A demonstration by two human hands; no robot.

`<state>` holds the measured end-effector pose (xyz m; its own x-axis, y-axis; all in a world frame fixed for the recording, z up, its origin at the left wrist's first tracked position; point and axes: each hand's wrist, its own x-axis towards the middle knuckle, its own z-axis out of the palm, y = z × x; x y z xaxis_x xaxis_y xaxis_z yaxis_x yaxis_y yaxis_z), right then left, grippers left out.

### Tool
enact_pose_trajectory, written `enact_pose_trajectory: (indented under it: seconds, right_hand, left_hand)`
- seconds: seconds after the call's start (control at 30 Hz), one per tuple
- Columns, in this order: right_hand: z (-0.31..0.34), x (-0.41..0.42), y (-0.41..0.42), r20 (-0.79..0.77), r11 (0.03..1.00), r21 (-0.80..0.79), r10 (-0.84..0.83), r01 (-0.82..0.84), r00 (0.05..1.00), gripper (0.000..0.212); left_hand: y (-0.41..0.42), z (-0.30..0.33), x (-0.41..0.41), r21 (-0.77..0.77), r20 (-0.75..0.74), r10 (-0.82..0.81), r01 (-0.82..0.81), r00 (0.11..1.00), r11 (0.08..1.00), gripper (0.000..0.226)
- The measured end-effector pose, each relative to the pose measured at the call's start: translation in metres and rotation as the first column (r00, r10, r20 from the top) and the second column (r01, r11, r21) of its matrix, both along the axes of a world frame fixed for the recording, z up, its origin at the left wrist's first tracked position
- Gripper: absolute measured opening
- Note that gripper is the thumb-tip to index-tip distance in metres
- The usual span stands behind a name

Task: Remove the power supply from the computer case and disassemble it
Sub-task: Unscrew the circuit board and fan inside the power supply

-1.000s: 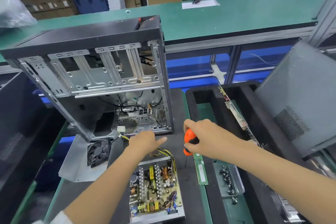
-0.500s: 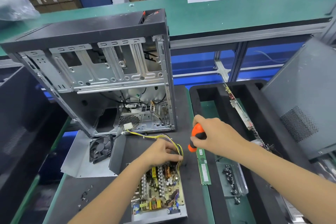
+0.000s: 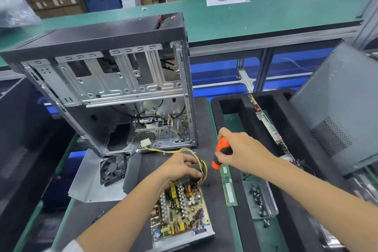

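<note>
The opened power supply [image 3: 180, 213] lies on the black mat near me, its circuit board bare in a metal tray. My left hand [image 3: 182, 166] grips the far end of the supply, fingers curled over the edge beside the yellow wire bundle [image 3: 201, 164]. My right hand [image 3: 243, 150] holds an orange-and-black screwdriver [image 3: 221, 154] upright, its tip down on the mat just right of the supply. The open computer case [image 3: 114, 88] stands behind, with the wires running out of it.
The supply's metal cover with its fan [image 3: 112, 168] lies to the left. A green memory stick [image 3: 230, 187] and a clear tray of screws [image 3: 259, 198] lie to the right. A black foam bin [image 3: 231, 104] holds a circuit card, and a grey side panel [image 3: 337, 108] leans at far right.
My left hand has dropped from above the supply onto its far end and gripped it by the wires. My right hand and the screwdriver shifted slightly right.
</note>
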<state>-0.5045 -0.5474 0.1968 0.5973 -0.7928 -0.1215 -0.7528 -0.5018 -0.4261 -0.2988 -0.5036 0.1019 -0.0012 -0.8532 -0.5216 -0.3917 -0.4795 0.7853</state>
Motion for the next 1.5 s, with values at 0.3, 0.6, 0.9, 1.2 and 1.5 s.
enact_pose_trajectory:
  seconds: [0.3, 0.6, 0.9, 1.2, 1.5]
  right_hand:
    - [0.0, 0.003, 0.005, 0.092, 0.999, 0.032, 0.01, -0.013, 0.996, 0.022]
    - [0.002, 0.01, 0.014, 0.246, 0.999, 0.031, 0.03, -0.039, 0.969, 0.019]
    - [0.014, 0.011, 0.019, 0.167, 0.978, 0.038, 0.195, -0.204, 0.966, 0.017]
    - [0.023, 0.008, 0.021, 0.085, 0.941, 0.043, 0.332, -0.336, 0.939, 0.019]
    - [0.017, 0.009, 0.015, 0.053, 0.926, 0.075, 0.367, -0.37, 0.929, 0.019]
  left_hand:
    - [0.009, -0.001, 0.002, -0.163, -0.053, 0.02, -0.029, 0.998, 0.986, 0.011]
    - [0.03, 0.001, 0.01, -0.487, 0.279, -0.061, 0.196, 0.958, 0.851, 0.015]
    - [0.039, -0.007, 0.008, -0.569, 0.411, 0.048, 0.215, 0.91, 0.793, 0.016]
    - [-0.008, 0.05, 0.024, -0.032, 0.727, -0.468, 0.705, 0.503, 0.709, 0.069]
    - [-0.077, 0.065, 0.016, 0.359, 0.433, -0.844, 0.797, 0.318, 0.485, 0.045]
